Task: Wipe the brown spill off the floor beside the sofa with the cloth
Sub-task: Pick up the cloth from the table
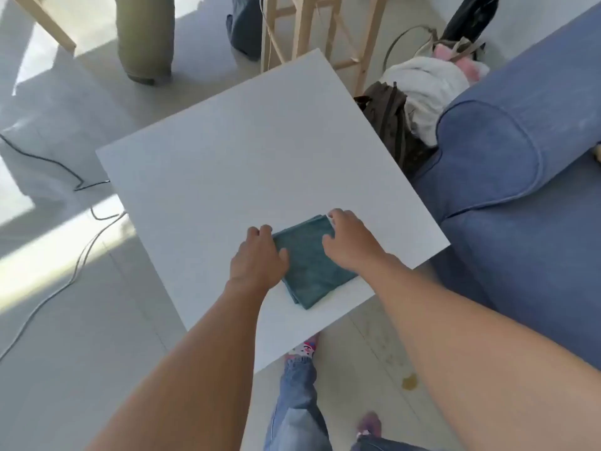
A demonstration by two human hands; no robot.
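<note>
A folded teal cloth (310, 271) lies near the front corner of a white square table (227, 151). My left hand (258, 258) rests on the cloth's left edge, fingers curled over it. On its far right corner sits my right hand (349, 242), fingers bent around the edge. A brown spill (409, 382) marks the light floor below the table, next to the blue sofa (520, 196), with faint smaller drops trailing from it towards the table. My right forearm hides the floor to the right of the spill.
Cables (81, 242) run across the floor at left. A dark backpack (390, 125) and a heap of bags and clothes (432, 79) lie behind the sofa arm. Wooden stool legs (309, 27) and another person's legs (146, 37) stand beyond the table. My own feet are under the table's edge.
</note>
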